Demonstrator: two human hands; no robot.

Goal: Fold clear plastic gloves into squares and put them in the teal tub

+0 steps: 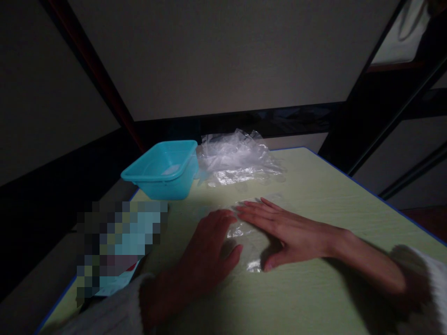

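Observation:
A clear plastic bag [249, 242] lies flat on the table [349, 209] between my hands. My left hand [213, 242] rests on the bag's left side, thumb apart from its bent fingers, with nothing gripped. From the right, my right hand [279, 228] lies across the bag with fingers stretched out and thumb spread near the bag's lower edge. The two hands' fingertips almost meet over the upper part of the bag. Its far edge is partly hidden beneath them.
Behind my hands a heap of clear plastic bags [237, 158] sits at the table's far edge. Left of it stands a blue plastic basin [164, 181] with something pale inside. A blurred-out flat object [125, 246], perhaps a device, lies at the left edge. Panels rise behind the table.

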